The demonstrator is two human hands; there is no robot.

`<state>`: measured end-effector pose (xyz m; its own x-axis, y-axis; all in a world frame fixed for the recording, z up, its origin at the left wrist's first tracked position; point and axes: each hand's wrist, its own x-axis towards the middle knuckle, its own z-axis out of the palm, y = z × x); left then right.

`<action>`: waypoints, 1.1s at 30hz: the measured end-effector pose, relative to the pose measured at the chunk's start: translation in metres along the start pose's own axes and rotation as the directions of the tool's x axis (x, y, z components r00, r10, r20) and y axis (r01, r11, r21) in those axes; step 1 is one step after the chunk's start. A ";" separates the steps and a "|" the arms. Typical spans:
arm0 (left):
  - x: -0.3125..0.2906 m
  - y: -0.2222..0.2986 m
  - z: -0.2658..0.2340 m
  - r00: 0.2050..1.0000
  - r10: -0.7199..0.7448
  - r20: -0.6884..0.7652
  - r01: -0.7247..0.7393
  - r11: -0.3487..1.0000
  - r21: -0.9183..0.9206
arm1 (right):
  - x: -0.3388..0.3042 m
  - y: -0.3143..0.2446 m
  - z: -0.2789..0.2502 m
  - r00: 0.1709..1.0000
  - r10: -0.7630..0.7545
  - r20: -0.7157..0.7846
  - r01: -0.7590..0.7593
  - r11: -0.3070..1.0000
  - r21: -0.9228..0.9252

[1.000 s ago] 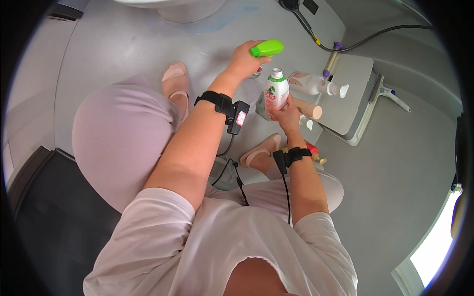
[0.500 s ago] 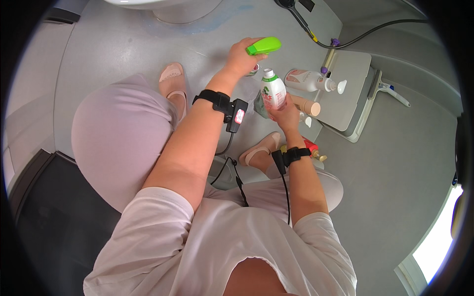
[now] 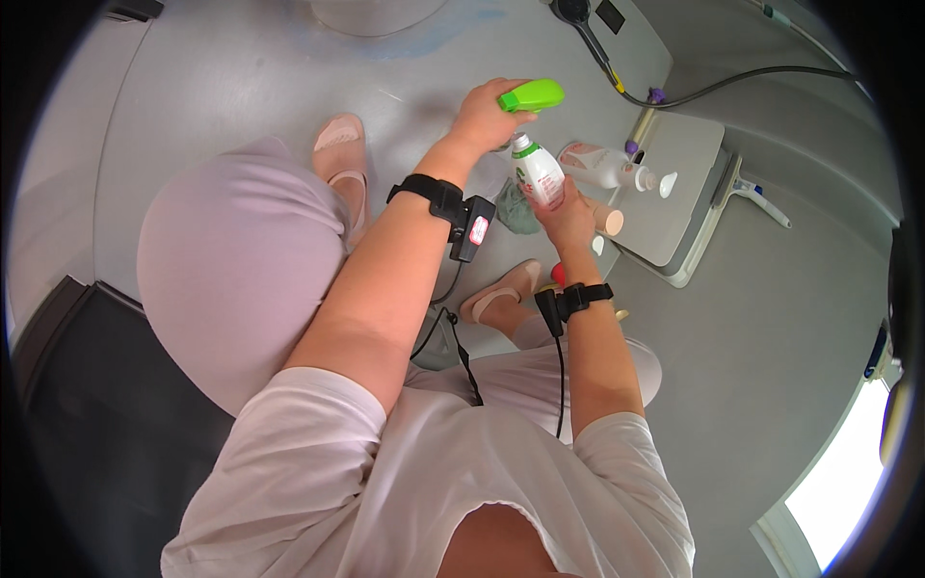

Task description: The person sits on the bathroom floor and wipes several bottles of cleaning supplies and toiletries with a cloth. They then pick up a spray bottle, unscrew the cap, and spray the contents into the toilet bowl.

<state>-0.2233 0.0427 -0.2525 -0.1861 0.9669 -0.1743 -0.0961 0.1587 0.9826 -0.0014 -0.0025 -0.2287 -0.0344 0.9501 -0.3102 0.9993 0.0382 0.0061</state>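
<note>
My left hand (image 3: 485,118) grips a bright green trigger spray head (image 3: 531,95), held just above and left of the bottle's neck. My right hand (image 3: 568,214) holds a white spray bottle (image 3: 538,172) with a green and red label from below, tilted slightly left. The spray head is off the bottle. Both wrists wear black straps with small devices. I am seated over a grey floor, knees in light pink trousers.
A low grey tray-like platform (image 3: 674,193) lies to the right with a second white bottle (image 3: 597,166) on its side, a small white cap (image 3: 668,180) and a tan tube (image 3: 607,220). A black cable (image 3: 713,82) runs behind. A grey-green cloth (image 3: 515,212) sits below the bottle.
Both hands and the bottle have shifted slightly up and left; the green spray head stays lifted off the bottle's neck.
</note>
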 end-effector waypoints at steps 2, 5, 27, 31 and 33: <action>0.001 0.000 -0.001 0.999 -0.044 0.005 0.045 0.998 -0.042 | 0.001 -0.002 -0.001 1.000 0.004 -0.006 -0.004 1.000 -0.029; 0.001 0.000 -0.002 0.999 -0.039 0.009 0.040 0.998 -0.050 | 0.003 -0.004 -0.003 1.000 0.015 0.005 -0.015 0.998 -0.062; 0.000 0.005 -0.005 1.000 0.027 0.010 -0.027 1.000 0.001 | 0.006 -0.003 -0.014 1.000 -0.006 0.020 0.010 0.982 -0.188; 0.001 0.004 -0.004 0.999 0.035 0.012 -0.035 0.999 0.006 | 0.005 -0.006 -0.016 1.000 -0.016 0.005 0.016 0.981 -0.195; 0.001 0.004 -0.004 0.999 0.032 0.012 -0.032 0.999 0.000 | 0.005 -0.007 -0.017 1.000 -0.007 0.014 0.010 0.981 -0.196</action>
<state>-0.2279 0.0438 -0.2492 -0.1771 0.9739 -0.1417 -0.0898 0.1274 0.9878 -0.0089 0.0076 -0.2140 -0.0415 0.9453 -0.3236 0.9760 0.1077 0.1893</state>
